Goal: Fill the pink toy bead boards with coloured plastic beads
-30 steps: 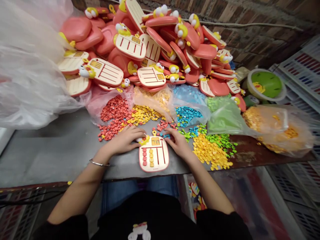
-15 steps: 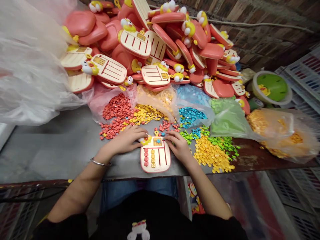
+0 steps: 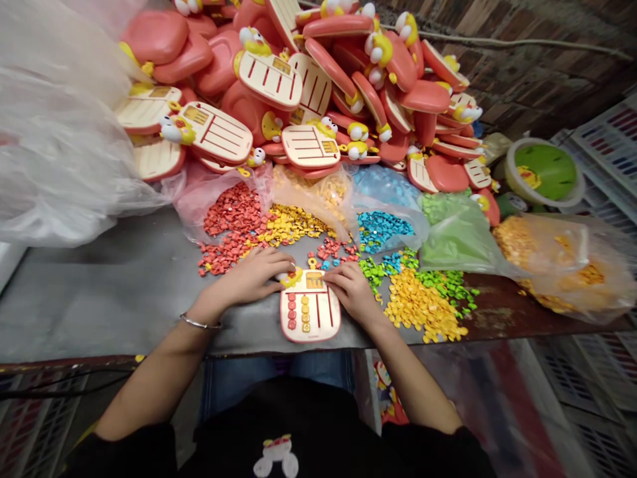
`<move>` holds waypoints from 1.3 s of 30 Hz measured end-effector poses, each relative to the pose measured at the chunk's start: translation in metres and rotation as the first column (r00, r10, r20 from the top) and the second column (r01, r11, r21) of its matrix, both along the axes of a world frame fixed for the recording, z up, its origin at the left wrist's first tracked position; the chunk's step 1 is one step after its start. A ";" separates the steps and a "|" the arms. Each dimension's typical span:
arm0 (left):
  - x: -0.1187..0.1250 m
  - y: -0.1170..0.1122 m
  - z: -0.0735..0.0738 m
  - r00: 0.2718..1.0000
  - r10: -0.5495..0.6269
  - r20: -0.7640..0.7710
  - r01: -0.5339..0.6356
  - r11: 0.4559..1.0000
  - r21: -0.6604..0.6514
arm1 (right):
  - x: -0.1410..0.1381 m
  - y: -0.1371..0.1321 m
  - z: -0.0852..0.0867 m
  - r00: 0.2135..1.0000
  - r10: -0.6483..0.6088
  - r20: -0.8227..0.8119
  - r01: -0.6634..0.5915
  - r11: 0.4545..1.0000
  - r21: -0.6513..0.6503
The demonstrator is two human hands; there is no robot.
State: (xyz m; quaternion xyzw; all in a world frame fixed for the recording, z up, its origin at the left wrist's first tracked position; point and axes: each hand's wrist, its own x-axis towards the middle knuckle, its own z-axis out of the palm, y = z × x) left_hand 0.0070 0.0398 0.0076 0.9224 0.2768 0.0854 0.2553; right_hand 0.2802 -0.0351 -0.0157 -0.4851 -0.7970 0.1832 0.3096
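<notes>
A cream toy board [image 3: 314, 324] with a red rim and several slots lies on the table in front of me. Red pieces [image 3: 291, 312] fill its leftmost slot and yellow pieces [image 3: 305, 313] the one beside it; the two slots on the right hold none. My left hand [image 3: 256, 275] grips the board's upper left corner, fingers bent around the yellow figure [image 3: 291, 277] with white eyes. At the upper right corner, beside the yellow window [image 3: 314, 280], my right hand [image 3: 351, 287] has its thumb and fingers pinched together. Whatever lies between those fingertips is hidden.
Behind the board spread loose red pieces [image 3: 223, 255], blue pieces [image 3: 381, 231], green pieces [image 3: 450, 292] and yellow discs [image 3: 423, 309], with plastic bags [image 3: 458, 232] behind. Many more boards [image 3: 271, 79] are heaped at the back. A large clear bag [image 3: 60, 153] bulges at left.
The blue piece that showed in the board's window is no longer visible there. My right fingertips have shifted slightly down and left along the board's corner. My left hand stays in place.
</notes>
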 end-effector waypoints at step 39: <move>-0.001 0.002 0.000 1.000 -0.011 -0.008 0.011 1.000 -0.001 | 0.013 0.036 -0.001 0.979 0.132 0.155 -0.128 0.991 -0.035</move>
